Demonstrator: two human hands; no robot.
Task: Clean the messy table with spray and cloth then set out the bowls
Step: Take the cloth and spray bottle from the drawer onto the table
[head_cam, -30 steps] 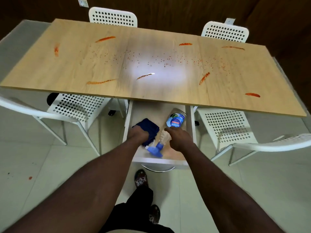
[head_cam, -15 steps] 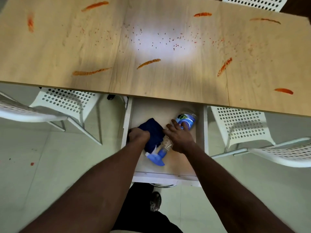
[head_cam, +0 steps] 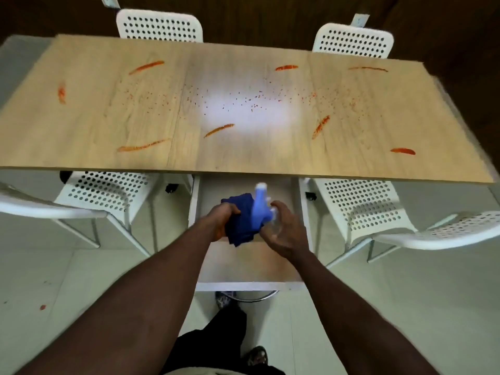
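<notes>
A long wooden table [head_cam: 243, 152] carries several red streaks and scattered red specks. Below its near edge stands a small white cart [head_cam: 243, 266] with a wooden top. Above the cart my left hand [head_cam: 220, 221] grips a bunched dark blue cloth [head_cam: 240, 231]. My right hand [head_cam: 284, 231] holds a spray bottle [head_cam: 259, 209] by its clear body, with the blue trigger head pointing up and toward the table. The bottle is blurred. No bowls are in view.
Two white perforated chairs [head_cam: 159, 25] stand behind the table and two more [head_cam: 105, 190] are tucked under its near side. Further white chair backs reach in from both edges. My feet stand just behind the cart on pale floor tiles.
Both hands have lifted off the cart top. The spray bottle went from lying flat to upright in my right hand, and the cloth rose with my left hand.
</notes>
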